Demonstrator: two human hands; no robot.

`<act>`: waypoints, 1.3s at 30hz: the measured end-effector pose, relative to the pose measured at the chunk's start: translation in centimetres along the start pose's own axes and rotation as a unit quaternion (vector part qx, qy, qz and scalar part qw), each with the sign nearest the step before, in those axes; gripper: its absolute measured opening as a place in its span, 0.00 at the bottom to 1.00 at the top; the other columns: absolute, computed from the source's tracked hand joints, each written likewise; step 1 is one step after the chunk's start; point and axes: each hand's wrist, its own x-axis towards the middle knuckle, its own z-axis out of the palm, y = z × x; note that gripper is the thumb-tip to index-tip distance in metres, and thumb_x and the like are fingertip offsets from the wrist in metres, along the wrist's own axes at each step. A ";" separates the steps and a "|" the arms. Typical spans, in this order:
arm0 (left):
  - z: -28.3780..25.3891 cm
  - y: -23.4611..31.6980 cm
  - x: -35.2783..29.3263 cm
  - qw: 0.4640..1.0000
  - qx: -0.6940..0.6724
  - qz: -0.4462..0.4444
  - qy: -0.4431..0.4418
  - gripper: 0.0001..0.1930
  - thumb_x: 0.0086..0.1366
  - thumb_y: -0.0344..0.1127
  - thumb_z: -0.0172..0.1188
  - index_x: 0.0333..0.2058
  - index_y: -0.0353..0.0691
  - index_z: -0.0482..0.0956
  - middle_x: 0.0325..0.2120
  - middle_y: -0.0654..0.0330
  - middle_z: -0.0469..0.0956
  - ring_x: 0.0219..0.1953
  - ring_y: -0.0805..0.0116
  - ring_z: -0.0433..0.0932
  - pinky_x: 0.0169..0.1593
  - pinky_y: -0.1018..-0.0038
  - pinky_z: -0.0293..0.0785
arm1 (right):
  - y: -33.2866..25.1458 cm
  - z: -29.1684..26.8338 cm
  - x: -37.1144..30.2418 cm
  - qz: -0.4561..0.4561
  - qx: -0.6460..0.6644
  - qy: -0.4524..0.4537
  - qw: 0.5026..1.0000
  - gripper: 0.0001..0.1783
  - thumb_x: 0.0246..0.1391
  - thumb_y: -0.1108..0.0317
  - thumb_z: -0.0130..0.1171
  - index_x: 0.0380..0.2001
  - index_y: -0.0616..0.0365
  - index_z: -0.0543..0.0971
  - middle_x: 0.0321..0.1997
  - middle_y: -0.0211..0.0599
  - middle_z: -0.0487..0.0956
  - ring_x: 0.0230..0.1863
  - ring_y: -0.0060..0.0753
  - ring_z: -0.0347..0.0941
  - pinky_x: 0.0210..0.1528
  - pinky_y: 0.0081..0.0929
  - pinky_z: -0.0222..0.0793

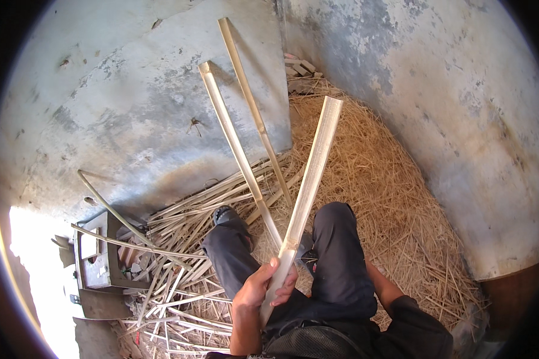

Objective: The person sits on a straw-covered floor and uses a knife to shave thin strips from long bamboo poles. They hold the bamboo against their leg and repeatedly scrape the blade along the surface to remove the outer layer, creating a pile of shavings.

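Observation:
My left hand (261,283) is closed around the lower part of a split bamboo length (313,173). The bamboo slants up and away to the right, its pale inner face showing, with a node just above my fingers. My right forearm (382,286) reaches down beside my right knee, and the leg hides the hand. Another split bamboo length (236,146) stands tilted against the wall, its lower end passing behind the held piece. A thinner bamboo length (250,99) leans on the wall beside it.
Several loose bamboo strips (185,224) lie heaped along the left wall. Straw-like shavings (389,197) cover the floor on the right. A box-like wooden case (105,278) with rubble in it sits at far left. Bricks (299,64) lie in the far corner between weathered walls.

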 end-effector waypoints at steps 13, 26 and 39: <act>-2.9 -2.1 1.4 0.886 0.397 0.097 0.220 0.31 0.77 0.63 0.60 0.28 0.40 0.66 0.19 0.67 0.59 0.22 0.74 0.63 0.23 0.69 0.60 | -1.1 -0.4 0.0 -0.013 -0.001 0.003 1.000 0.23 0.68 0.49 0.62 0.36 0.61 0.83 0.24 0.32 0.80 0.23 0.27 0.72 0.29 0.30 0.66; -18.3 -14.9 20.1 0.764 0.547 0.002 0.341 0.24 0.72 0.52 0.63 0.38 0.30 0.86 0.32 0.33 0.85 0.40 0.31 0.86 0.47 0.46 0.80 | -1.4 0.3 0.5 -0.007 0.003 -0.013 1.000 0.23 0.69 0.48 0.61 0.36 0.61 0.83 0.24 0.31 0.79 0.22 0.25 0.70 0.27 0.29 0.64; -25.1 -20.3 27.0 0.810 0.455 0.081 0.360 0.31 0.67 0.64 0.67 0.33 0.34 0.92 0.28 0.36 0.86 0.36 0.40 0.89 0.43 0.53 0.81 | -1.2 -0.3 0.9 0.000 0.004 -0.016 1.000 0.23 0.69 0.48 0.60 0.36 0.60 0.82 0.24 0.31 0.79 0.21 0.24 0.68 0.25 0.28 0.62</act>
